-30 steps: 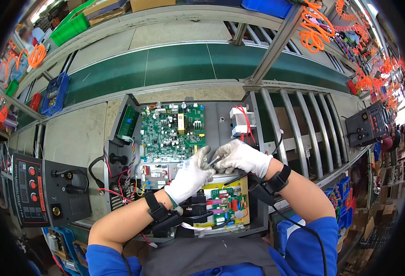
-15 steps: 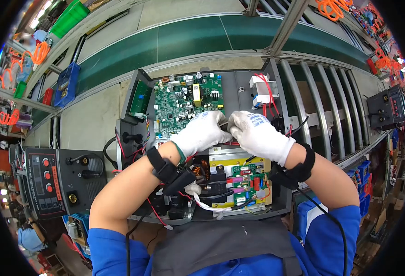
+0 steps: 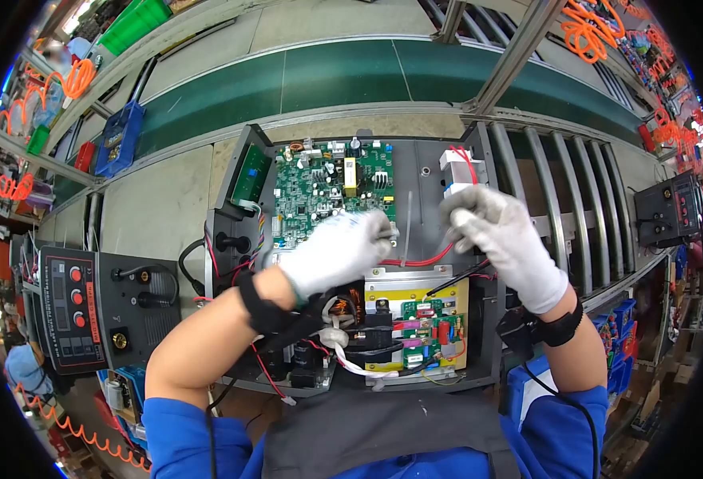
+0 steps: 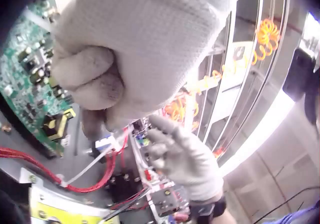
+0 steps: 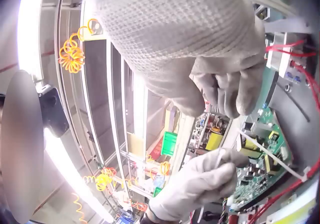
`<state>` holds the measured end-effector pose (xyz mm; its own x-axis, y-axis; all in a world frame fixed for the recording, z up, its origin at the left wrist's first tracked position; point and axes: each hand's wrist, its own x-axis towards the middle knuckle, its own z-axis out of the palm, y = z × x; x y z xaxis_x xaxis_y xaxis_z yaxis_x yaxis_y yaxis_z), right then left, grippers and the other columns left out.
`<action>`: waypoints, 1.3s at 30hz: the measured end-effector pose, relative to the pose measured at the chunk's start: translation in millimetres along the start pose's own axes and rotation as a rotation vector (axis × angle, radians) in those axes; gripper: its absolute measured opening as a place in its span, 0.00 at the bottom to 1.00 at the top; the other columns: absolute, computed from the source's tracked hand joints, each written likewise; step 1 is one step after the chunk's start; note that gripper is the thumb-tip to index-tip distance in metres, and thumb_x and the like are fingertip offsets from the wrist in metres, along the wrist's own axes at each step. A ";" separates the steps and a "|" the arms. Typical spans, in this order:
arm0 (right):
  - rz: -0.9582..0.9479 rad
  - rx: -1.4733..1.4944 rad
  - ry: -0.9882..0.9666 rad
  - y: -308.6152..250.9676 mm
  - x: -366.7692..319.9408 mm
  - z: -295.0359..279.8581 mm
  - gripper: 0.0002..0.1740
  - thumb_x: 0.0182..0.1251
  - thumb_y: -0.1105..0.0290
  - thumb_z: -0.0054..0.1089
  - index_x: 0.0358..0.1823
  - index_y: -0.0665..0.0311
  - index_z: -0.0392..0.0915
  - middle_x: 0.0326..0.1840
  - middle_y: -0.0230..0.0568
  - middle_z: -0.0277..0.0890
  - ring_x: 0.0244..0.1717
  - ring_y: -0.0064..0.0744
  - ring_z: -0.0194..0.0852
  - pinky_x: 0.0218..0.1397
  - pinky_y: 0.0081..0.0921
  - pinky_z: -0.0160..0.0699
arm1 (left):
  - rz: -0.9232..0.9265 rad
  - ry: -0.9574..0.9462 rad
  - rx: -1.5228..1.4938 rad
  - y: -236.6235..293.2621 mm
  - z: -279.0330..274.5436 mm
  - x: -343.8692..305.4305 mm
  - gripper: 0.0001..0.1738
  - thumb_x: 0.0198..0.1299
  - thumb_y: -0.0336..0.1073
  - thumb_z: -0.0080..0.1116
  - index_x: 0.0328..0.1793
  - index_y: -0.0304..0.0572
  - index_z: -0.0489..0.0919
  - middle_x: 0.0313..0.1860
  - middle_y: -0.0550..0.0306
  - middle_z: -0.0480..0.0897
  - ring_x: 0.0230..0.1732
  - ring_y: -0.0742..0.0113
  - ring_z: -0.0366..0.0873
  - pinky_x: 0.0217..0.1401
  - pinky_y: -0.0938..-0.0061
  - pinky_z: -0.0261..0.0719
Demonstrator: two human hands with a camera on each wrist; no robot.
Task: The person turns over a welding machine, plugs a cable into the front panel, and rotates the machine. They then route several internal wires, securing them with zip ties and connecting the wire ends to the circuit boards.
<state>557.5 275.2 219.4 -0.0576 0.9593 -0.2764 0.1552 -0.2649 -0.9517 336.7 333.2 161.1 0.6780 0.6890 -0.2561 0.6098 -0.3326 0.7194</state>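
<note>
A thin white cable tie (image 3: pixel 408 227) loops round a bundle of red wires (image 3: pixel 429 259), its long tail standing up. The bundle runs between the green circuit board (image 3: pixel 311 191) and the yellow-backed module (image 3: pixel 374 297) in an open grey metal case. My gloved left hand (image 3: pixel 339 254) hovers over the board's lower edge with curled fingers; the left wrist view shows them folded to the palm, with nothing visible in them. To the right of the tie, my gloved right hand (image 3: pixel 499 239) is raised near the white block (image 3: pixel 457 168), its fingers spread and slightly bent (image 4: pixel 182 156).
Metal rollers (image 3: pixel 555 203) lie right of the case and a green conveyor belt (image 3: pixel 335 76) behind it. A black panelled unit (image 3: pixel 100 311) stands on the left, a similar one (image 3: pixel 667 207) at far right. A blue bin (image 3: pixel 120 140) sits at back left.
The hands were together over the wires and are now apart, the right one moved right and up. The tie round the red wires has come into view between them.
</note>
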 end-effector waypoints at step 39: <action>-0.172 -0.471 -0.397 26.4 65.7 80.4 0.11 0.74 0.70 0.45 0.45 0.66 0.76 0.31 0.39 0.74 0.32 0.27 0.72 0.39 0.26 0.73 | -0.038 -0.081 0.220 -56.6 16.8 -80.3 0.10 0.63 0.37 0.53 0.44 0.39 0.77 0.31 0.46 0.83 0.36 0.48 0.83 0.38 0.59 0.79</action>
<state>478.5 323.3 165.4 -0.4669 0.8513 -0.2396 0.5228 0.0472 -0.8511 254.7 285.9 130.1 0.6779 0.6531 -0.3376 0.7045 -0.4458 0.5522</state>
